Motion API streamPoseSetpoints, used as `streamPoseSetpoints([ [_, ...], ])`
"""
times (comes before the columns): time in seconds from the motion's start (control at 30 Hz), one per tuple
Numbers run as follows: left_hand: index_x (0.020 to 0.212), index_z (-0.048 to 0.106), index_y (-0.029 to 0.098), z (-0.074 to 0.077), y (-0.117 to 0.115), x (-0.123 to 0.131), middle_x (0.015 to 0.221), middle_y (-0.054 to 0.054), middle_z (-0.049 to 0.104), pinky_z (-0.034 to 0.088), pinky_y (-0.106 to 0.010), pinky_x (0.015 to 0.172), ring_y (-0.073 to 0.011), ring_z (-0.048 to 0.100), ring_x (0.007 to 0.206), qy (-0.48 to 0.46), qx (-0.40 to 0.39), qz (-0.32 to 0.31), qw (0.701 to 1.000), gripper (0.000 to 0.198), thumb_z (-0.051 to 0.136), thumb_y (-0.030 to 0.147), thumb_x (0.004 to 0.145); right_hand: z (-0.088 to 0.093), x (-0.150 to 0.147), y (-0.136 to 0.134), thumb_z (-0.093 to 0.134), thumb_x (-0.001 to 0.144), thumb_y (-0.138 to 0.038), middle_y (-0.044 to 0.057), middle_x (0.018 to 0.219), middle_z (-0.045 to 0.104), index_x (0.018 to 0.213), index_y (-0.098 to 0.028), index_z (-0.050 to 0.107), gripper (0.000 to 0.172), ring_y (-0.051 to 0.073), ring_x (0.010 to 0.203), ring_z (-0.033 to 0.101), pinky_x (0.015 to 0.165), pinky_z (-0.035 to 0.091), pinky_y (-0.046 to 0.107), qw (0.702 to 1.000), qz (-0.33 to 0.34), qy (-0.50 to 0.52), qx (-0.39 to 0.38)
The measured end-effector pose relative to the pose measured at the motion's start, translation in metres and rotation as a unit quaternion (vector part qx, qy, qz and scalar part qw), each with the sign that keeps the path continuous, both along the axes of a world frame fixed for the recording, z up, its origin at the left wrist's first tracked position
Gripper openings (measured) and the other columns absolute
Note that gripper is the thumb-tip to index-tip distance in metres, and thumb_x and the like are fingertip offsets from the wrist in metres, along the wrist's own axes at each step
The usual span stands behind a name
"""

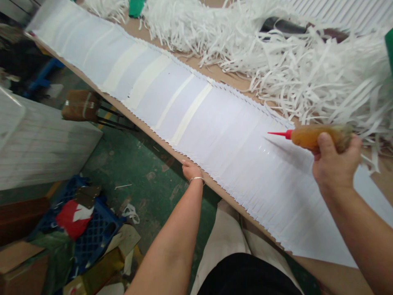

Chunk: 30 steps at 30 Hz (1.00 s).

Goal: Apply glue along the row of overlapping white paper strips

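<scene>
So, the right hand [336, 164] is wrapped around an amber squeeze bottle [319, 136], with the thumb on top and the fingers curled beneath. The bottle lies almost level above the paper, and its red nozzle [278, 133] points left without touching the sheets. Below it, a long row of overlapping white paper sheets [196, 119] runs diagonally across a brown wooden tabletop [225, 73], its stepped edges lined up along the near table edge. Pale cream bands cross the sheets further along, and a glossy streak [264, 149] shows near the nozzle, though glare makes it hard to say whether it is wet glue. The left hand [192, 171] lies flat with its fingers together, resting on that near edge, with a thin metal bangle [196, 179] on the wrist. Beyond the row, a large heap of white shredded paper strips [307, 69] is piled on the table. Below the table, on the green-painted floor [138, 164], stands a stool with a brown seat [80, 105], and a blue plastic crate [92, 233] holds red and white material.
</scene>
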<state>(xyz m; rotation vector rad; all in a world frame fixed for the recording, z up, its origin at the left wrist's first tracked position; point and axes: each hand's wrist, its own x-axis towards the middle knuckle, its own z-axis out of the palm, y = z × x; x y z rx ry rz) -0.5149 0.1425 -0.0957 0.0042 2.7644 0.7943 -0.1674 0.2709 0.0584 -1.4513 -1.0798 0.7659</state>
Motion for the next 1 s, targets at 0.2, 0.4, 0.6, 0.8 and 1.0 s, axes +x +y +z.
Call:
streamPoseSetpoints([
  [0.2,0.102,0.069,0.002,0.005,0.003,0.001,0.102,-0.028,0.069,0.049,-0.039,0.075,-0.0339,0.068,0.096,-0.007,-0.019,-0.002,1.0,0.071,0.015,0.048,0.098,-0.017,0.002,0.076,0.072,0.078,-0.029,0.004,0.112,0.055,0.105,-0.02,0.045,0.039,0.022,0.091,0.063,0.071,0.059,0.049,0.992,0.033,0.124,0.017],
  [0.4,0.102,0.069,0.001,0.005,0.004,0.001,0.105,-0.028,0.068,0.048,-0.038,0.079,-0.0335,0.067,0.1,-0.005,-0.023,-0.007,1.0,0.07,0.016,0.047,0.099,-0.03,-0.003,0.095,0.073,0.082,-0.026,0.007,0.113,0.053,0.104,-0.019,0.042,0.039,0.021,0.09,0.061,0.074,0.058,0.054,0.992,0.018,0.122,-0.014],
  [0.6,0.1,0.07,0.003,0.004,0.001,0.0,0.104,-0.028,0.069,0.049,-0.039,0.079,-0.0339,0.068,0.098,0.0,-0.009,-0.011,1.0,0.072,0.014,0.049,0.098,-0.029,-0.008,0.087,0.071,0.084,-0.023,0.006,0.107,0.053,0.106,-0.019,0.043,0.035,0.02,0.09,0.06,0.078,0.058,0.055,0.991,0.027,0.124,-0.032],
  [0.8,0.101,0.07,0.003,0.002,0.001,0.001,0.105,-0.029,0.068,0.049,-0.041,0.081,-0.0352,0.067,0.1,0.002,0.003,-0.011,1.0,0.072,0.015,0.049,0.097,-0.023,-0.014,0.054,0.078,0.077,-0.028,0.007,0.104,0.055,0.104,-0.018,0.05,0.04,0.021,0.084,0.061,0.074,0.059,0.053,0.99,0.044,0.126,-0.04],
  [1.0,0.099,0.069,0.003,0.004,0.0,0.002,0.104,-0.03,0.068,0.05,-0.043,0.082,-0.0367,0.067,0.101,-0.007,0.008,-0.008,1.0,0.073,0.013,0.05,0.097,-0.02,-0.025,0.011,0.083,0.068,-0.034,0.005,0.099,0.057,0.101,-0.019,0.055,0.046,0.019,0.083,0.06,0.068,0.06,0.041,0.987,0.05,0.136,-0.063],
])
